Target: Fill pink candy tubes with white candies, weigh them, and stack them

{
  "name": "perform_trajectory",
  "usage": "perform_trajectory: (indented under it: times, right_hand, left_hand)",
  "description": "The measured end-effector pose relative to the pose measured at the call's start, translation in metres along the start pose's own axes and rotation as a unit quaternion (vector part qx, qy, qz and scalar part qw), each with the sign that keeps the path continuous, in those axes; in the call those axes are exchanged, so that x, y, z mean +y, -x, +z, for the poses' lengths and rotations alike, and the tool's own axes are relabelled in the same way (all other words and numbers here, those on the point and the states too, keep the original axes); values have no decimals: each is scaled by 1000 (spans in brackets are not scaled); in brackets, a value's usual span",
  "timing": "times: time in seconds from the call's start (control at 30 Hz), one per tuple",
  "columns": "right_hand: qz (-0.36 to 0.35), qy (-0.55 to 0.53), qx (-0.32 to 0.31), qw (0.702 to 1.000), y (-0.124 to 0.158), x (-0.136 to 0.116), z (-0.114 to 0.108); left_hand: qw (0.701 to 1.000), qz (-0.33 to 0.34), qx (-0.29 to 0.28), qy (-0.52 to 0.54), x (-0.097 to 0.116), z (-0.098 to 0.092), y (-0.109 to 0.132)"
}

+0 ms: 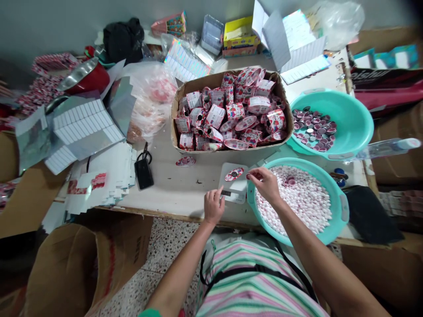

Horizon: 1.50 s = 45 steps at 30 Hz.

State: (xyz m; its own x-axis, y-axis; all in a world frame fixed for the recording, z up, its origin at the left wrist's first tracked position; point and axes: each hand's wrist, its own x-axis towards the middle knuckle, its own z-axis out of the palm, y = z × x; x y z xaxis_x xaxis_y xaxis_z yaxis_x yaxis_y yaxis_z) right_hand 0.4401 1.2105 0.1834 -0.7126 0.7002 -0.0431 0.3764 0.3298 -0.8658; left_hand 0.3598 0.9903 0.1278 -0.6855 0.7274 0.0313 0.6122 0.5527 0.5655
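Observation:
My left hand (213,205) rests at the near edge of the table, fingers curled, its fingertips touching the front of a small white scale (233,186). A small oval container with a red printed wrap (234,174) sits on the scale. My right hand (265,184) hovers over the left rim of a teal basin (340,207) filled with small white and pink candies, fingers pinched on something small I cannot make out.
A cardboard tray (280,94) holds several red-wrapped containers behind the scale. A second teal basin (355,123) holds round lids. A black adapter (143,171), sheets of labels (82,125), plastic bags (150,99) and boxes crowd the left and back. Cardboard boxes (82,259) stand on the floor.

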Motion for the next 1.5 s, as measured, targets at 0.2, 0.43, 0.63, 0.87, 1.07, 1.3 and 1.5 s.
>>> perform_trajectory:
  times: [0.2, 0.43, 0.63, 0.87, 1.07, 1.3, 1.5]
  right_hand:
    - [-1, -3, 6, 1000, 3, 0, -3]
    - [18, -10, 28, 999, 5, 5, -11]
    - [34, -32, 41, 998, 3, 8, -13]
    - [27, -37, 14, 999, 1, 2, -9]
    - [19, -28, 13, 999, 1, 0, -5]
    - [25, -25, 7, 999, 2, -4, -4]
    - [19, -1, -17, 1000, -2, 0, 4]
  left_hand:
    - [994, 61, -10, -88, 17, -5, -31]
    - [989, -11, 144, -14, -4, -24, 3]
    - [988, -66, 141, -18, -23, -30, 48]
    - [989, -90, 116, -11, -20, -24, 62]
    - [990, -85, 114, 1, -16, -23, 51]
    - [988, -92, 122, 12, -26, -28, 47]
    - [989, -90, 113, 39, -23, -30, 43]
